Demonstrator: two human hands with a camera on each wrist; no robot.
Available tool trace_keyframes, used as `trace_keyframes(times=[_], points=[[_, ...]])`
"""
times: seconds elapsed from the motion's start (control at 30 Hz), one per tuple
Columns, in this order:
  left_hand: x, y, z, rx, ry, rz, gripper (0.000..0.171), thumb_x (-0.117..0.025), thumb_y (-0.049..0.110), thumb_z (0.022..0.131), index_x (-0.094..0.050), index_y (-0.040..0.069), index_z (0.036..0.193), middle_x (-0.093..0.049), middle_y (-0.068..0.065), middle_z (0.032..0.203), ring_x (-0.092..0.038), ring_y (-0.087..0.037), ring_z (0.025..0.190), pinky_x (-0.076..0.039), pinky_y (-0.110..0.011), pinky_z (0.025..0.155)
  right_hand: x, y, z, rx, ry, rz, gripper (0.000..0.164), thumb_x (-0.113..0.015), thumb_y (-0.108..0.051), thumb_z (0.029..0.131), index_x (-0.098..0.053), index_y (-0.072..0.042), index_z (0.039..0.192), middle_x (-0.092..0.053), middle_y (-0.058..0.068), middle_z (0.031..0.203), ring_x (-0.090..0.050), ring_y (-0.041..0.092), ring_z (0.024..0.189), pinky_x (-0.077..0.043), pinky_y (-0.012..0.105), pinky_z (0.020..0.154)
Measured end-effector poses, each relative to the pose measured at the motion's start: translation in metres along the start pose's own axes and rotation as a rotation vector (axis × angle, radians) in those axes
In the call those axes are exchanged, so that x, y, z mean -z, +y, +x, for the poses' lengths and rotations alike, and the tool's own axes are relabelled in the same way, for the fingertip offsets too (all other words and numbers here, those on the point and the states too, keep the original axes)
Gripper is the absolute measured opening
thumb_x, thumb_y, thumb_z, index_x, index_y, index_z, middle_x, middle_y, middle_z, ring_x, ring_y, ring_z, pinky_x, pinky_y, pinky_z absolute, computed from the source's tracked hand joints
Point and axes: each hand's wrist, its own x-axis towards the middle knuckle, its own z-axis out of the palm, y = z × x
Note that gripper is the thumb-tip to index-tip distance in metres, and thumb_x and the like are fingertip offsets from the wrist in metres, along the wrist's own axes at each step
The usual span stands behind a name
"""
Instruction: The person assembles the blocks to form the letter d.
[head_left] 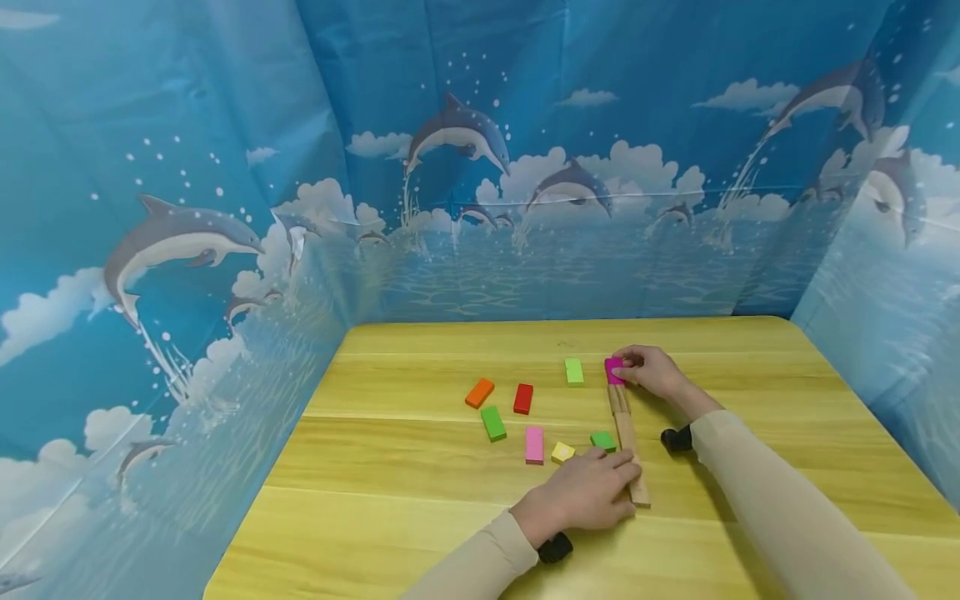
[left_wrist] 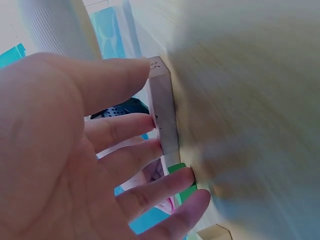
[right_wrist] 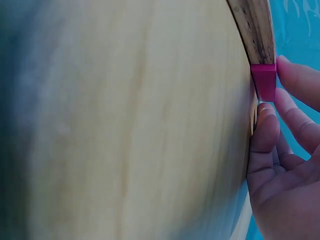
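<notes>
The left hand (head_left: 587, 492), fingers extended, partly hides a wooden strip (head_left: 626, 429); the right hand (head_left: 656, 372) seemingly pinches a magenta block (head_left: 611, 367).

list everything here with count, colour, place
table: 1, yellow, foreground
backdrop: 1, blue, behind and beside table
wood: count unclear, tan, right of centre
magenta block: 1, magenta, wood's far end
lime block: 1, lime, left of magenta block
orange block: 1, orange, leftmost
red block: 1, red, beside orange block
pink block: 1, pink, mid-table
yellow block: 1, yellow, beside pink block
green blocks: 2, green, one by orange block, one by wood
sleeves: 2, beige, on arms
devices: 2, black, at wrists
left hand: 1, bare, on wood
right hand: 1, bare, pinching magenta block
</notes>
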Motion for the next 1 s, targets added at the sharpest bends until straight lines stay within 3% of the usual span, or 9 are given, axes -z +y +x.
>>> trace_keyframes(times=[0.33,1.0], points=[[0.0006,-0.0047,-0.0023,-0.006,0.018,0.018,0.059,-0.051,0.054,0.101,-0.043,0.029,0.154,-0.034,0.009,0.159,-0.039,-0.011,0.138,-0.043,-0.023,0.101,0.0049,-0.0079,-0.0012,0.017,-0.035,-0.002,0.046,-0.062,-0.017,0.102,-0.052,0.002,0.143,-0.055,0.025,0.13,-0.054,0.034,0.11,-0.052,0.039,0.078],[-0.003,-0.0041,-0.0025,-0.022,-0.022,0.001,0.062,-0.05,0.055,0.101,-0.038,0.03,0.157,-0.029,0.01,0.162,-0.034,-0.011,0.142,-0.04,-0.025,0.104,0.0017,-0.0053,-0.0068,0.006,-0.063,0.002,0.056,-0.067,-0.02,0.099,-0.048,0.005,0.145,-0.055,0.028,0.131,-0.056,0.036,0.109,-0.05,0.036,0.079]])
